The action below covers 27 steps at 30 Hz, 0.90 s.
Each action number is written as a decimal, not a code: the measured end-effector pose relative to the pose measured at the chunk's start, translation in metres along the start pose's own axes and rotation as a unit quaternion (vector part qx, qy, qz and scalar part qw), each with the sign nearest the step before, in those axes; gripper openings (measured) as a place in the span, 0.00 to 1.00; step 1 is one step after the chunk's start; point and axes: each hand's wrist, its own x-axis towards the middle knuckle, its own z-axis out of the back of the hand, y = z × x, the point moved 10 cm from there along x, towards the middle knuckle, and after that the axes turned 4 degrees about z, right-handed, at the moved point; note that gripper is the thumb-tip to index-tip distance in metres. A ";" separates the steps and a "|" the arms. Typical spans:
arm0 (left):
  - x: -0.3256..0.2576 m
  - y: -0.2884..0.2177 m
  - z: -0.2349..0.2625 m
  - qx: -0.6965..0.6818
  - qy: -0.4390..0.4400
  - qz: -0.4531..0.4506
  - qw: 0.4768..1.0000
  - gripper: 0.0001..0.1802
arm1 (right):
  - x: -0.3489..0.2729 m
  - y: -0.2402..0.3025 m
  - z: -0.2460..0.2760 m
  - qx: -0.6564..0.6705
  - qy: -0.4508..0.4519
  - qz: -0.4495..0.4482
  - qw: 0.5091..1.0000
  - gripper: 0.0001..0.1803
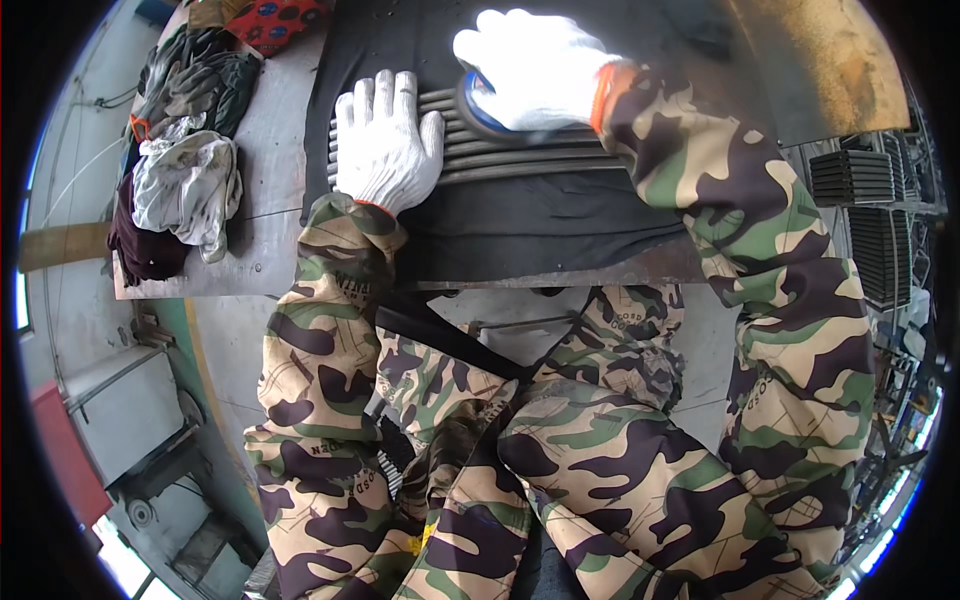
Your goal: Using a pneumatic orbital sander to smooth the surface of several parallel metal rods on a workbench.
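Several thin grey metal rods (pixel 530 160) lie side by side on a dark mat (pixel 520 225) on the workbench. My left hand (pixel 385 140), in a white knit glove, presses flat on the left ends of the rods, fingers spread. My right hand (pixel 535 65), also in a white glove, grips a round tool with a blue body and dark disc (pixel 480 105) that rests on the rods. Both sleeves are camouflage cloth. The tool is mostly hidden under the glove.
A heap of rags and worn gloves (pixel 185 150) lies on the grey metal bench top (pixel 270 150) at the left. A rusty sheet (pixel 820 60) leans at the back right. Stacks of dark parts (pixel 860 180) stand to the right. My camouflage trousers fill the lower view.
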 end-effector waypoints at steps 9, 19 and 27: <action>-0.004 -0.007 0.005 -0.006 -0.036 -0.024 0.999 0.30 | -0.022 -0.044 0.024 -0.004 -0.065 -0.002 0.998 0.17; 0.005 0.002 -0.006 0.019 0.008 -0.009 1.000 0.32 | -0.068 -0.063 0.027 0.004 0.030 -0.067 0.997 0.19; -0.015 -0.005 0.006 0.004 -0.009 -0.017 1.000 0.32 | -0.071 -0.057 0.031 0.016 0.026 -0.054 0.998 0.19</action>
